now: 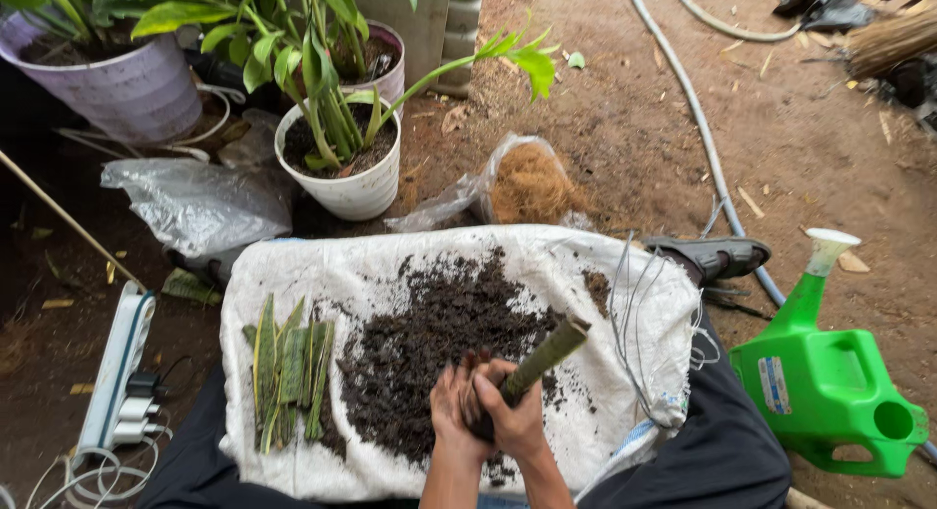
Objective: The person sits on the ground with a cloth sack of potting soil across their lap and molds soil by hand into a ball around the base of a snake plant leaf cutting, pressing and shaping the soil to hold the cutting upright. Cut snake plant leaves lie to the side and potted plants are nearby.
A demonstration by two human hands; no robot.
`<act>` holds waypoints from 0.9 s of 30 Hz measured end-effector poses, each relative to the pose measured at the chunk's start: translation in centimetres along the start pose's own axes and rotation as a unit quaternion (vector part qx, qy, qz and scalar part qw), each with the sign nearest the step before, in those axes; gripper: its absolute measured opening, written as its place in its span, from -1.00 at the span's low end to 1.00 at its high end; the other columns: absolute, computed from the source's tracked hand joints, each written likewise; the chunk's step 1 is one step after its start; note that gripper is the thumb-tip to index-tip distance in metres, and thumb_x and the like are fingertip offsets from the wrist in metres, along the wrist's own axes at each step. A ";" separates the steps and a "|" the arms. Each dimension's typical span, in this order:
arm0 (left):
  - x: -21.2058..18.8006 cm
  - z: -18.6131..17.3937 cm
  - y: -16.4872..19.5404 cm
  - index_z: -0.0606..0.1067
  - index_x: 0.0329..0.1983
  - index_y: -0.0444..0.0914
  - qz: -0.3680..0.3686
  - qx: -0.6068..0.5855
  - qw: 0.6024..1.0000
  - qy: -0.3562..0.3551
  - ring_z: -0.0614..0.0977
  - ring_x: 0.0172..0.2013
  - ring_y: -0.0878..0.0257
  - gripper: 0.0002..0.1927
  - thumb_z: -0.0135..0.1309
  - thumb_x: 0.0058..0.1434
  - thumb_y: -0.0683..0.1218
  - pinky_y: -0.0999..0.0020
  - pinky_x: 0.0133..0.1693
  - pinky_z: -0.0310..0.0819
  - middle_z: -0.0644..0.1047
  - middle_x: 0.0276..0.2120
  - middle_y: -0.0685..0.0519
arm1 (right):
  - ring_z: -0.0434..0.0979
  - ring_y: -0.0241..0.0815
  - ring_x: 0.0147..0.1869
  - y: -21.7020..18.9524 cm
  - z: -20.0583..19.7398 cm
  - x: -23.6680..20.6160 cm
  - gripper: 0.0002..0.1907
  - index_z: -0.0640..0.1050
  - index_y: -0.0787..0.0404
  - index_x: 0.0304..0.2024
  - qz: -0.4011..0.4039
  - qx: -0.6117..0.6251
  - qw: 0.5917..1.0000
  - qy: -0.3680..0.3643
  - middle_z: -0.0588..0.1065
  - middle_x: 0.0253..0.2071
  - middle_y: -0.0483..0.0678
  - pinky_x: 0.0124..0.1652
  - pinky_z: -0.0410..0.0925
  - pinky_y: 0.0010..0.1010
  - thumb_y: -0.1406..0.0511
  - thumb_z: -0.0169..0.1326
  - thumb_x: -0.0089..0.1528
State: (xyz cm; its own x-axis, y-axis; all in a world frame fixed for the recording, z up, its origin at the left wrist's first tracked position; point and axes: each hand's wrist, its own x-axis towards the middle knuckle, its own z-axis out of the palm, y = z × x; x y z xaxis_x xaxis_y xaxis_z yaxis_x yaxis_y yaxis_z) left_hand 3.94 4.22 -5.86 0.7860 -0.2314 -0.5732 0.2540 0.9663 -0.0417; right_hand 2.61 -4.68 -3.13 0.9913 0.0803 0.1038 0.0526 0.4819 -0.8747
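Two hands, left hand and right hand, clasp one leaf cutting.

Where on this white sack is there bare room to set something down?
Bare cloth on the white sack lies above the cut leaf strips, and right of the soil pile near the loose threads. The middle is crowded: soil, both hands, a green cutting.

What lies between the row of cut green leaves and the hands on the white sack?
In the head view, a heap of dark soil lies on the white sack, between the cut leaves and the hands.
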 end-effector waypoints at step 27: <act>-2.6 2.4 -1.1 0.38 0.06 -0.22 0.156 0.245 0.952 -0.092 0.55 0.09 0.07 -0.47 -0.18 0.43 0.32 0.07 0.22 0.41 0.51 0.04 -0.07 | 0.46 -0.31 -0.16 -1.8 -0.2 0.5 -0.65 0.47 0.34 -0.05 0.148 -0.004 0.979 0.142 0.48 -0.20 -0.09 -0.11 0.39 -0.41 0.14 0.07 0.38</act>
State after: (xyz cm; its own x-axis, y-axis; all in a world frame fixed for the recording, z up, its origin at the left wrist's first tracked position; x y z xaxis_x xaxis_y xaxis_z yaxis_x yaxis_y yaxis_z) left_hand 2.97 3.46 -2.43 0.9404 -0.0001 -0.3401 0.1883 0.8329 0.5204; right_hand 3.05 -5.69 -1.54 0.9564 -0.0315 -0.2904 -0.2427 0.4672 -0.8502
